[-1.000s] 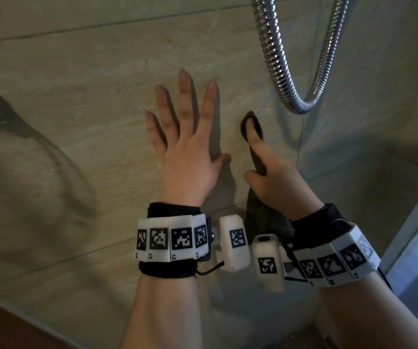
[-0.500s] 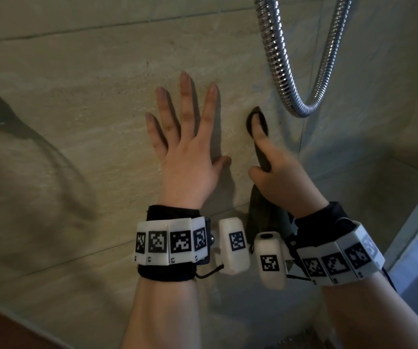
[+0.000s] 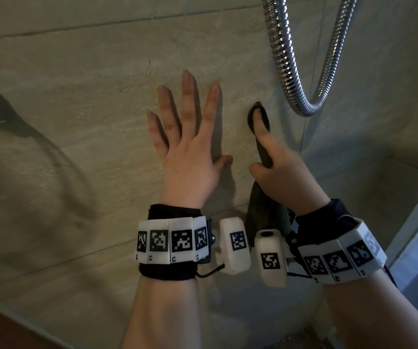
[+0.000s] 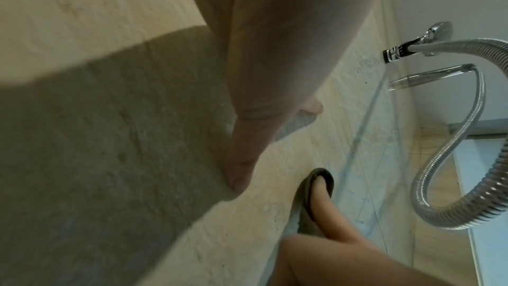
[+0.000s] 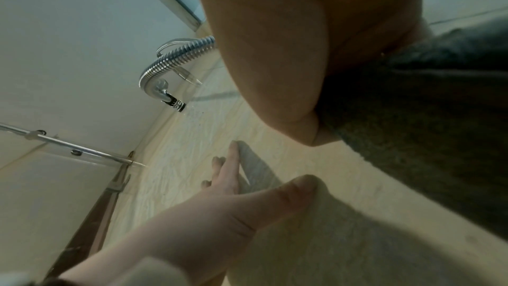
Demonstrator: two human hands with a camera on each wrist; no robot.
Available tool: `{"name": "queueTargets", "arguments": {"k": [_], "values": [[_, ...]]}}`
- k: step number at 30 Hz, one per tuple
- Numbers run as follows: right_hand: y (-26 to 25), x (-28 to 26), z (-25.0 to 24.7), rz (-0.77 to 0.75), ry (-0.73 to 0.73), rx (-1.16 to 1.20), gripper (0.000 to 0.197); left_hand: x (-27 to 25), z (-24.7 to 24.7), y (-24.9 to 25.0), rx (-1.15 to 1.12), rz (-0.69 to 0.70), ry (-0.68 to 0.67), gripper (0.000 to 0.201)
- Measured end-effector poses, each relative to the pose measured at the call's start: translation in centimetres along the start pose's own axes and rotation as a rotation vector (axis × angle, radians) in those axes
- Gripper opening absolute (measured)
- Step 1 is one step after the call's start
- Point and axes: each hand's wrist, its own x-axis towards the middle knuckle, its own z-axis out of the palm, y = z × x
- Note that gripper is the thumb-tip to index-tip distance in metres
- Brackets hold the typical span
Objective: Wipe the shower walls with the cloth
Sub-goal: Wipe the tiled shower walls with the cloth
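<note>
A dark cloth [image 3: 263,212] is gripped in my right hand [image 3: 281,172], whose outstretched index finger presses the cloth's top end against the beige tiled shower wall [image 3: 77,71]. The rest of the cloth hangs below that hand's palm. In the left wrist view the cloth [image 4: 305,219] wraps round that fingertip. It fills the right side of the right wrist view as a dark mass [image 5: 426,127]. My left hand [image 3: 190,157] lies flat on the wall just left of the cloth, fingers spread and holding nothing; the right wrist view also catches this left hand [image 5: 219,203].
A metal shower hose [image 3: 286,66] loops down just above and right of the cloth. The wall corner [image 3: 303,137] runs close to the right of my index finger. A glass door edge [image 3: 417,235] stands at the far right. A chrome fitting [image 4: 395,53] juts from the wall.
My right index finger has slid the cloth a little up and to the right along the wall. My left hand has stayed flat in the same spot.
</note>
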Motion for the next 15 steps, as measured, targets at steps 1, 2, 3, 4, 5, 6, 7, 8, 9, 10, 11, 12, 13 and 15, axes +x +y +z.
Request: {"name": "queueTargets", "arguments": {"k": [1, 2, 3, 4, 5, 6, 7, 8, 9, 10, 11, 12, 13, 15], "values": [[0.1, 0.0, -0.2, 0.012, 0.008, -0.009, 0.09, 0.0, 0.0, 0.0, -0.003, 0.001, 0.003, 0.116], [0.1, 0.0, -0.5, 0.034, 0.022, -0.008, 0.089, 0.0, 0.0, 0.0, -0.005, -0.001, 0.004, 0.116], [0.3, 0.1, -0.7, 0.061, 0.04, 0.004, 0.087, 0.0, 0.0, 0.0, -0.007, -0.002, 0.003, 0.116], [0.5, 0.2, -1.0, 0.092, 0.059, 0.021, 0.085, -0.1, 0.0, 0.1, -0.009, -0.003, -0.001, 0.116], [0.6, 0.3, -1.2, 0.116, 0.077, 0.031, 0.084, -0.1, 0.0, 0.1, -0.012, -0.003, -0.002, 0.115], [0.6, 0.4, -1.2, 0.132, 0.091, 0.032, 0.083, -0.1, 0.0, 0.1, -0.012, -0.004, -0.002, 0.115], [0.6, 0.4, -1.2, 0.141, 0.101, 0.03, 0.083, 0.0, 0.0, 0.1, -0.011, -0.006, -0.001, 0.115], [0.5, 0.3, -1.1, 0.14, 0.106, 0.031, 0.084, 0.0, -0.1, 0.1, -0.009, -0.006, -0.001, 0.115], [0.3, 0.3, -0.9, 0.129, 0.106, 0.037, 0.085, 0.0, 0.0, 0.1, -0.006, -0.004, 0.003, 0.115], [0.1, 0.2, -0.7, 0.111, 0.1, 0.048, 0.086, 0.0, 0.0, 0.1, -0.004, -0.001, 0.007, 0.115], [-0.1, 0.1, -0.6, 0.086, 0.087, 0.06, 0.087, 0.0, 0.0, 0.1, 0.0, 0.001, 0.009, 0.116], [-0.3, 0.1, -0.4, 0.061, 0.067, 0.066, 0.087, 0.0, 0.0, 0.1, 0.002, 0.0, 0.007, 0.116], [-0.4, 0.1, -0.4, 0.043, 0.047, 0.063, 0.087, 0.0, 0.0, 0.2, 0.003, -0.002, 0.004, 0.116], [-0.3, 0.2, -0.7, 0.04, 0.03, 0.067, 0.085, -0.1, 0.0, 0.2, 0.002, -0.002, 0.004, 0.115]]}}
